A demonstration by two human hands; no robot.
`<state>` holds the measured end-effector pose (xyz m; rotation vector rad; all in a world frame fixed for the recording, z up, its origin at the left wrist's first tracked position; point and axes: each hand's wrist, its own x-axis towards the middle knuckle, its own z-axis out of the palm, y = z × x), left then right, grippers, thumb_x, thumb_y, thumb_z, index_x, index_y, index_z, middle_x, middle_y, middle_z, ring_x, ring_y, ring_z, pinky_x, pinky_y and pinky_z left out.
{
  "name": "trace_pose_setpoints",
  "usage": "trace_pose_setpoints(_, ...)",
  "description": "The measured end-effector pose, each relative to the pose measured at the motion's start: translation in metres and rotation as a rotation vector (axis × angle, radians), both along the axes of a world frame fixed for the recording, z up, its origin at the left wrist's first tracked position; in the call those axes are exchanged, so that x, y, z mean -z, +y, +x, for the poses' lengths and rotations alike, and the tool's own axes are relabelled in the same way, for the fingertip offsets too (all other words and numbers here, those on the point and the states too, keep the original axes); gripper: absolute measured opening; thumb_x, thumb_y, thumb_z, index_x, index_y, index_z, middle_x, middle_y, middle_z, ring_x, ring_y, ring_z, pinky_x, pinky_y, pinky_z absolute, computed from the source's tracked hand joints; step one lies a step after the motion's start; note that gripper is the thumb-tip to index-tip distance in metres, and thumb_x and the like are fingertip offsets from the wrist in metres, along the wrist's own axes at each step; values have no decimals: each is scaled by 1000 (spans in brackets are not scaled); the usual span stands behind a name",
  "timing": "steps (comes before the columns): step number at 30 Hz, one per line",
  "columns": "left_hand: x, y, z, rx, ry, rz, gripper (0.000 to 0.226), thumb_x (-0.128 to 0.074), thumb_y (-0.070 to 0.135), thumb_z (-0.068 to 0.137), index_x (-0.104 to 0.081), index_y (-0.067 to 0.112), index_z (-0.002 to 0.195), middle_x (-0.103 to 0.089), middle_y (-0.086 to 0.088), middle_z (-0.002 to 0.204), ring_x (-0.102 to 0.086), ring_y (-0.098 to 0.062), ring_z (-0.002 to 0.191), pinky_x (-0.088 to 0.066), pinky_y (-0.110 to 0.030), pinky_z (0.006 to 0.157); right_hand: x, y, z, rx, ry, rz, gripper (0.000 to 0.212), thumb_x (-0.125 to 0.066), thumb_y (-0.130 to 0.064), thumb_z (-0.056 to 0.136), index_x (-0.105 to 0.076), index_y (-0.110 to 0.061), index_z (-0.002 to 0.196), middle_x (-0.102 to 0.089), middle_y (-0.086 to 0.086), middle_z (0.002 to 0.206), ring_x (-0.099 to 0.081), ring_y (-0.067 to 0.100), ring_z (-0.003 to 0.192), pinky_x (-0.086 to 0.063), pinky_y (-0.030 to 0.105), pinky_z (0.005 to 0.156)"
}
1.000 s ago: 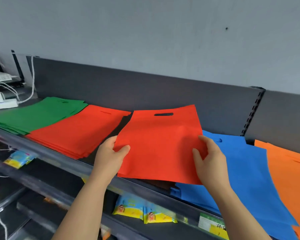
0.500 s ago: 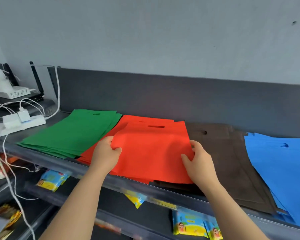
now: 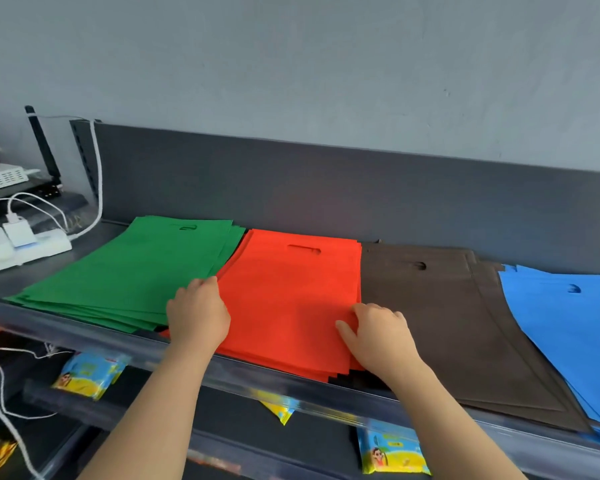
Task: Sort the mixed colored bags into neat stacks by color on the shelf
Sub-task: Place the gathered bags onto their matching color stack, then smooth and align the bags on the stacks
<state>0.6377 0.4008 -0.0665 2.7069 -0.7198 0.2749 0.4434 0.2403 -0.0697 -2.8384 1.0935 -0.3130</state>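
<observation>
Dark grey metal shelf (image 3: 92, 240) by a grey wall (image 3: 291, 64): flat red non-woven bag (image 3: 284, 296) tops the red stack (image 3: 326, 371), between green bag stack (image 3: 129, 271) and brown bag stack (image 3: 447, 323), left hand (image 3: 198, 317) and right hand (image 3: 378, 336) pinching its side edges, fingers curled; uneven release could skew it onto brown.

Single head-worn view, wide-angle — facing forward and down, close over the shelf (image 3: 94, 242)

The shelf (image 3: 90, 245) is lit softly and evenly from above, and its colours are rendered bright and flat, while the lower shelves (image 3: 222, 420) are left in shadow. Its front edge is smeared by motion blur. The back panel (image 3: 326, 188) is bowed by wide-angle distortion towards the right edge
</observation>
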Motion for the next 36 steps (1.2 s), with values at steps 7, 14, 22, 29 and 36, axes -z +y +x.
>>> trace_pose_setpoints(7, -2, -16, -23, 189, -44, -81, 38, -49, 24, 94, -53, 16, 131, -58, -4, 129, -54, -25, 114, -41, -38, 94, -4, -1, -12, -62, -6, -106, 48, -27, -57, 95, -58, -24, 109, -60, -1, 97, -53, 23, 97, -37, 35, 84)
trace_pose_setpoints(14, -10, -50, -83, 458, -10, -297, 36, -51, 24, 94, -58, 18, 128, -62, 0, 123, -55, -21, 112, -44, -36, 97, -13, -28, -67, 66, -220, -55, 39, -44, -34, 97, -53, -16, 130, -55, -1, 131, -51, 22, 117, -41, 33, 96)
trace_pose_setpoints(22, -9, -110, -178, 679, 22, -294, 32, -55, 24, 91, -63, 18, 121, -65, 2, 117, -59, -21, 106, -45, -34, 92, -17, -51, -166, 253, -272, -28, 34, -45, -31, 97, -54, -15, 126, -55, -3, 130, -53, 19, 115, -44, 30, 88)
trace_pose_setpoints(29, -15, -162, -290, 811, 59, -288, 37, -47, 30, 97, -55, 24, 132, -58, 10, 129, -52, -10, 117, -40, -26, 99, -14, -85, -288, 378, -292, -33, 43, -43, -34, 98, -45, -17, 138, -47, -6, 141, -47, 16, 126, -42, 30, 97)
trace_pose_setpoints(36, -13, -223, -410, 910, 166, -277, 39, -46, 31, 98, -52, 21, 135, -55, 8, 135, -48, -11, 125, -38, -28, 105, -19, -125, -421, 463, -260, -43, 42, -43, -31, 98, -47, -18, 138, -48, -6, 141, -51, 17, 122, -42, 28, 92)
